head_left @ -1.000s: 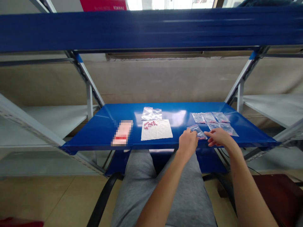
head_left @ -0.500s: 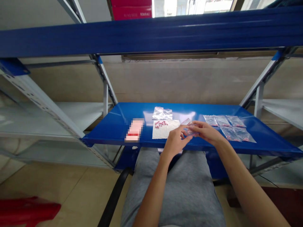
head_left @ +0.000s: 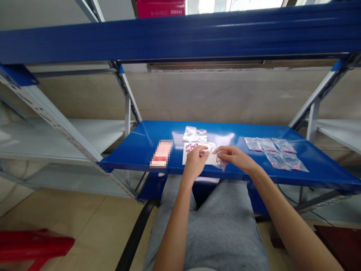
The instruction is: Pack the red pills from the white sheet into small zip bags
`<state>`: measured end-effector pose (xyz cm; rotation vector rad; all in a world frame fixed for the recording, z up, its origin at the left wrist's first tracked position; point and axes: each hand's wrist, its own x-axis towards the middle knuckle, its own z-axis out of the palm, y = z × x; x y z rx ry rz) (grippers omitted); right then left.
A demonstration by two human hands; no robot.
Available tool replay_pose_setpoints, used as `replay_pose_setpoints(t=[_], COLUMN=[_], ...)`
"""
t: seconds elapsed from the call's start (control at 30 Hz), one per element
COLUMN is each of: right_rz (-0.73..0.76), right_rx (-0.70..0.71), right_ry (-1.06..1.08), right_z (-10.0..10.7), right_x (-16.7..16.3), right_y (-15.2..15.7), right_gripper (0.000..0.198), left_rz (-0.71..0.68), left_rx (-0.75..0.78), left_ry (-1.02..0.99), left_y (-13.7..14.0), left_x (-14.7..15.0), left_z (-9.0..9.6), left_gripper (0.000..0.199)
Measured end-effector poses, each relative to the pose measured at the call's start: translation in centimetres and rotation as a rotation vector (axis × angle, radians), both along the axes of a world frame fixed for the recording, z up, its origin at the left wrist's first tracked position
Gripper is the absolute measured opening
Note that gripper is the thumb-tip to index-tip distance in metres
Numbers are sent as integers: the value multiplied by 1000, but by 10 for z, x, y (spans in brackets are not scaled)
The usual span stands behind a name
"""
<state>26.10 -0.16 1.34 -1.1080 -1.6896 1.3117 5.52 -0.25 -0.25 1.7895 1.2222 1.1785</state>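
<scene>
My right hand (head_left: 235, 157) pinches a small clear zip bag (head_left: 220, 164) above the front edge of the blue shelf. Small red pieces show at the bag's lower end. Just left of it, my left hand (head_left: 194, 162) hovers over a white sheet (head_left: 187, 159), thumb and fingers closed together. Whether these fingers grip the bag's edge or a small piece is too fine to see. Several small red pieces (head_left: 192, 146) lie on the sheet, partly covered by my left hand.
Flat clear bags (head_left: 194, 134) lie behind the sheet. At right, several bags (head_left: 265, 145) with red contents lie in two rows on the blue shelf (head_left: 158, 130). A blurred pinkish item (head_left: 162, 153) is at left. A blue beam (head_left: 180, 39) crosses above.
My left hand has moved left, over the sheet and its red pieces. The bag now hangs lower from my right hand, which has stayed nearly in place. The view has shifted slightly.
</scene>
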Motion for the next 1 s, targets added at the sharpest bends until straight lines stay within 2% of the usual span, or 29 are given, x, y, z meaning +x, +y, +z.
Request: replay_pose_setpoints(t=[0.2, 0.3, 0.47, 0.63, 0.77, 0.9, 1.0], right_rz=[-64, -102, -150, -259, -354, -193, -129], right_rx=[-16, 10, 45, 104, 209, 168, 138], right_ry=[-44, -66, -149, -189, -242, -242, -248], right_z=[-3, -5, -7, -6, 11, 34, 39], right_x=[11, 16, 23, 30, 30, 16, 7], right_y=[-5, -6, -14, -23, -31, -44, -48], right_gripper=[38, 40, 40, 49, 41, 41, 41], left_rz=[-173, -238, -336, -395, -400, -405, -408], left_rx=[-262, -339, -303, -329, -307, -267, -250], left_ry=[-218, -265, -304, -379, -433, -448, -433], left_y=[0, -2, -2, -3, -7, -12, -13], left_x=[-1, -1, 1, 6, 15, 24, 30], left_z=[1, 3, 0, 1, 6, 7, 4], left_gripper=[31, 23, 8, 11, 15, 16, 13])
